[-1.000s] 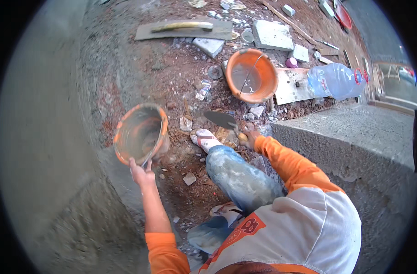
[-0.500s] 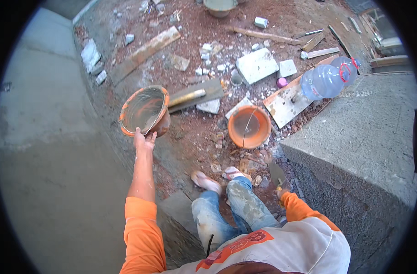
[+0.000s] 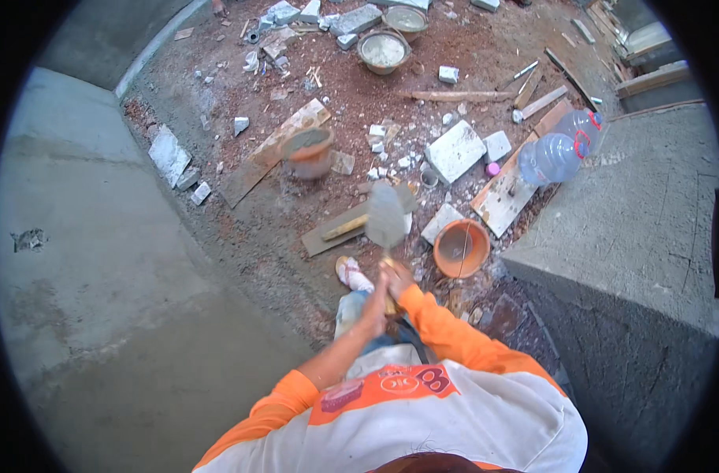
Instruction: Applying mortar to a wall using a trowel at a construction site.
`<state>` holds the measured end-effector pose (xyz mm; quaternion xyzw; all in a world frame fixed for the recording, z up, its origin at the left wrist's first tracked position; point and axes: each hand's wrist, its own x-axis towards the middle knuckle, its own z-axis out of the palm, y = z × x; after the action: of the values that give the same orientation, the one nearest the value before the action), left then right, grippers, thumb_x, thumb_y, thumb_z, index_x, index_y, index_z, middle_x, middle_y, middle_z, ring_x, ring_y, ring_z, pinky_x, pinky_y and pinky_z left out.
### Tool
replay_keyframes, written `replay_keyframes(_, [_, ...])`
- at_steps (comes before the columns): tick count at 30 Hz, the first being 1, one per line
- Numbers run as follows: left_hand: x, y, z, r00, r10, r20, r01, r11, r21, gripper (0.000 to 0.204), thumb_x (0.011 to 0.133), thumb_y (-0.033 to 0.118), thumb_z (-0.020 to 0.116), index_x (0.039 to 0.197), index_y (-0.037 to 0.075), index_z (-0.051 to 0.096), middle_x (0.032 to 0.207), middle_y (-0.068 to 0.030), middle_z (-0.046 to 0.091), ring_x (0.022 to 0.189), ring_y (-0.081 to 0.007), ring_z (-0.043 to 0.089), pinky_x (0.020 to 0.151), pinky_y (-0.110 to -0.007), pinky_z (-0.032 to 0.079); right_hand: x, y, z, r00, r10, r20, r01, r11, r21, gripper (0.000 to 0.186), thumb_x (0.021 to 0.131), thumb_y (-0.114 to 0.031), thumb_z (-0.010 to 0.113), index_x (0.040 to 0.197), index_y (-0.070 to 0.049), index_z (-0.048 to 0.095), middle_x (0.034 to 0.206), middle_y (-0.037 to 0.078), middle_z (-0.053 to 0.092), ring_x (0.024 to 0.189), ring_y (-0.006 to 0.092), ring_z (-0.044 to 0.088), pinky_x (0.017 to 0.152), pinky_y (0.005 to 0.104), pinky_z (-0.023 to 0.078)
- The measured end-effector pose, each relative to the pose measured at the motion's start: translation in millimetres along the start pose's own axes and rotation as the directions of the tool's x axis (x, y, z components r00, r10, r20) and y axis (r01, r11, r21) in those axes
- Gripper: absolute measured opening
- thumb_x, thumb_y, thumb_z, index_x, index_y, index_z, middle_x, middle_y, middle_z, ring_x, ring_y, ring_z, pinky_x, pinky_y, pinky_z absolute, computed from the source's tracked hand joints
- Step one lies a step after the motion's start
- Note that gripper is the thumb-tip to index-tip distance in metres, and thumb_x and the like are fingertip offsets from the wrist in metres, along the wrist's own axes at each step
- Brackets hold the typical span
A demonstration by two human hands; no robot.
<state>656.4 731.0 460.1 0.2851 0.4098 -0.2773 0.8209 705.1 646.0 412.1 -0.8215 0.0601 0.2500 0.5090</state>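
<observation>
My right hand point(image 3: 400, 281) grips a trowel point(image 3: 386, 219), its blurred blade pointing away from me. My left hand point(image 3: 373, 307) is closed against the same handle, just left of my right. An orange bucket point(image 3: 317, 162) with grey material, blurred, appears over a dirty board beyond my hands; I cannot tell whether it rests on anything. A second orange bucket point(image 3: 479, 252) with a wire handle stands on the ground to the right. A flat float point(image 3: 324, 244) with a wooden handle lies behind the trowel blade. My sandalled foot point(image 3: 350, 274) shows below it.
Concrete walls flank me, one left point(image 3: 91, 260) and one with a ledge point(image 3: 611, 221) right. Two water jugs point(image 3: 547, 160) lie on a board. White blocks point(image 3: 455, 152), planks point(image 3: 454, 96) and rubble cover the dirt. Two basins point(image 3: 383, 54) stand at the back.
My left hand has let go of the bucket it carried, now farther away, and has come in to the trowel. My right hand has raised the trowel inward. The view has shifted.
</observation>
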Motion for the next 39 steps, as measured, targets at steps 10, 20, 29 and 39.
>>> replay_keyframes(10, [-55.9, 138.8, -32.6, 0.987, 0.093, -0.129, -0.065, 0.976, 0.208, 0.06, 0.084, 0.063, 0.034, 0.089, 0.006, 0.051, 0.064, 0.0, 0.048, 0.051, -0.0105, 0.049, 0.046, -0.024, 0.041, -68.9, 107.1, -74.7, 0.822, 0.517, 0.24, -0.435, 0.841, -0.322, 0.056, 0.084, -0.047, 0.045, 0.12, -0.004, 0.049, 0.125, 0.02, 0.046, 0.119, 0.0282, 0.041, 0.099, 0.0374, 0.032])
replay_keyframes(20, [-65.2, 149.1, 7.8, 0.965, 0.259, -0.047, -0.202, 0.842, 0.499, 0.065, 0.088, 0.06, 0.025, 0.091, 0.001, 0.054, 0.063, -0.0029, 0.049, 0.051, -0.011, 0.049, 0.047, -0.024, 0.043, -239.6, 20.3, -199.9, 0.477, 0.583, 0.658, -0.877, 0.262, 0.404, 0.035, 0.086, -0.018, 0.049, 0.117, -0.003, 0.051, 0.116, 0.015, 0.054, 0.106, 0.0225, 0.053, 0.09, 0.0344, 0.042])
replay_keyframes(29, [-90.5, 131.3, 84.9, 0.925, 0.327, 0.193, -0.325, 0.419, 0.848, 0.06, 0.091, 0.051, 0.028, 0.088, 0.0, 0.059, 0.068, -0.0083, 0.056, 0.057, -0.0166, 0.053, 0.052, -0.029, 0.044, -193.9, -41.5, -211.3, 0.91, -0.1, 0.402, -0.304, 0.498, 0.812, 0.041, 0.087, -0.028, 0.051, 0.116, 0.001, 0.051, 0.121, 0.015, 0.051, 0.11, 0.0225, 0.05, 0.095, 0.0367, 0.038])
replay_keyframes(39, [-129.7, 101.6, 121.2, 0.87, 0.159, 0.467, -0.489, 0.157, 0.858, 0.058, 0.091, 0.047, 0.03, 0.082, -0.003, 0.059, 0.061, -0.0105, 0.055, 0.051, -0.0159, 0.053, 0.05, -0.03, 0.043, -210.3, -25.1, -165.2, 0.827, 0.263, 0.497, -0.561, 0.342, 0.754, 0.028, 0.081, -0.001, 0.05, 0.109, 0.002, 0.053, 0.111, 0.013, 0.056, 0.098, 0.0203, 0.056, 0.086, 0.0337, 0.045])
